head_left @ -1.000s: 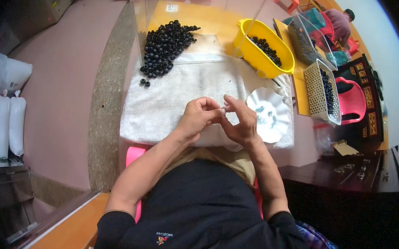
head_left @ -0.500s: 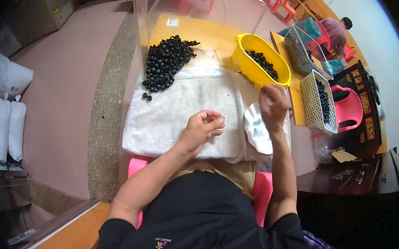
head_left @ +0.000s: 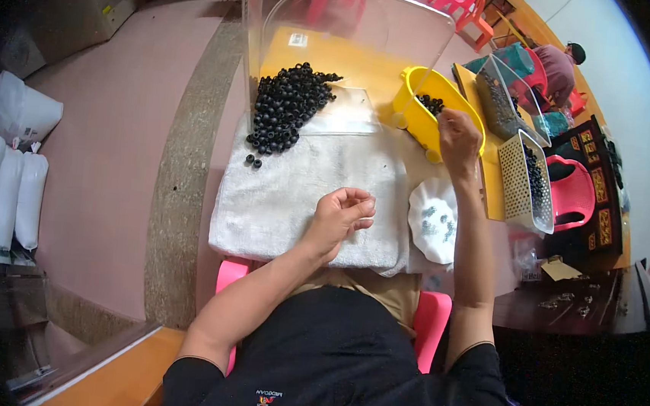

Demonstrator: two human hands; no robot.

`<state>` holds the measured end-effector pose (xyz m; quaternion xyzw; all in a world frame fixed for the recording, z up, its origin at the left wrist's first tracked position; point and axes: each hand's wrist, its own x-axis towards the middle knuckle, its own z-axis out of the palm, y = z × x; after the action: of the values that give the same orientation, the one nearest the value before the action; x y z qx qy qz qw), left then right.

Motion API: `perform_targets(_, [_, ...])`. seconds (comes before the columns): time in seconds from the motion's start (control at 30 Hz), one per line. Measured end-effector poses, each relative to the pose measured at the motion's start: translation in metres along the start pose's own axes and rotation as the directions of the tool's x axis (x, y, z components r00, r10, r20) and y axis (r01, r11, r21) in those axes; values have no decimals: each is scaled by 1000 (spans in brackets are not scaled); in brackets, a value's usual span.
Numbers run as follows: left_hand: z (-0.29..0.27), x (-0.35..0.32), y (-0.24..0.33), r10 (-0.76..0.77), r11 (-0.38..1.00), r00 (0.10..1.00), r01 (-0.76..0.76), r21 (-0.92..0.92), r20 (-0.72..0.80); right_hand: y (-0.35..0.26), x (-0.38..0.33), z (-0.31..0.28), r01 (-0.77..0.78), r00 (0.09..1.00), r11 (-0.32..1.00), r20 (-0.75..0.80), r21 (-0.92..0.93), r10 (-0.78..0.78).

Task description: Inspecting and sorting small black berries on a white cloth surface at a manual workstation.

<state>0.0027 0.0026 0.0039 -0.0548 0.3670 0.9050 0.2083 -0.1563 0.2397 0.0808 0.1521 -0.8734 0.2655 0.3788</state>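
My left hand (head_left: 341, 223) hovers over the front of a white towel (head_left: 270, 218), thumb and fingers drawn together. Whatever they may pinch is too small to make out. Above the near right side of a yellow oblong tub (head_left: 426, 132) is my right hand (head_left: 459, 143), its fingers closed and partly hidden. Black round parts with holes, like beads (head_left: 429, 102), lie inside that tub. A larger pile of the same black beads (head_left: 286, 108) spreads at the towel's far left edge, with two loose ones in front. A white scalloped dish (head_left: 434, 246) holding small greenish bits sits below my right hand.
A clear plastic screen (head_left: 356, 3) stands beyond the pile. To the right are a cream perforated basket (head_left: 520, 192) and a clear bin (head_left: 500, 110), both with dark pieces. A pink chair (head_left: 574, 196) and a seated person (head_left: 555, 72) are farther off. White sacks (head_left: 5, 197) stand left.
My right hand has moved from above the dish, up and over the yellow tub's near side. My left hand keeps its curled pose. The whole view has shifted slightly.
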Motion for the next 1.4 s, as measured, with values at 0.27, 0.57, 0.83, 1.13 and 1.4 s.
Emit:
perform_targets(0.27, [1,1,-3,26,998,999,-28,-53,-43,-74,-27,51,125,947,982,278,141,-160])
perform_targets(0.57, [-3,2,-7,49,994,995,-57,-93,-82,-86,1,115,-41,836,993,548,106,-24])
perform_targets(0.83, [3,-2,-1,52,994,994,-60,-87,-96,-63,12,171,164,833,985,542,-54,-109])
perform_targets(1.13, [-4,5,-5,81,989,992,-93,-117,-101,-73,23,170,79,701,978,708,-193,83])
perform_targets(1.4, [-2,6,4,93,984,985,-114,-140,-145,-75,-11,121,-238,786,941,617,239,43])
